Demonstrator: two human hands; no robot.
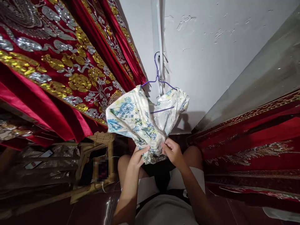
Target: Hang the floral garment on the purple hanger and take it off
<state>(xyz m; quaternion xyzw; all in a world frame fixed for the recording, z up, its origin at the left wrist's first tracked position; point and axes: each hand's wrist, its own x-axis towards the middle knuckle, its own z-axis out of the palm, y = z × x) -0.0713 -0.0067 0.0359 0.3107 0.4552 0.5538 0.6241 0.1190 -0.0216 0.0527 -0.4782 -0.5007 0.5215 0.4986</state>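
Both our left hand and right hand pinch the floral garment mid-frame, already on purple hanger.

Where the left hand and the right hand pinch the floral garment, its lower hem is hidden behind their fingers. Above the grip, the cloth covers both ends of the purple hanger. Left of the grip, a pixelated patch is unreadable.
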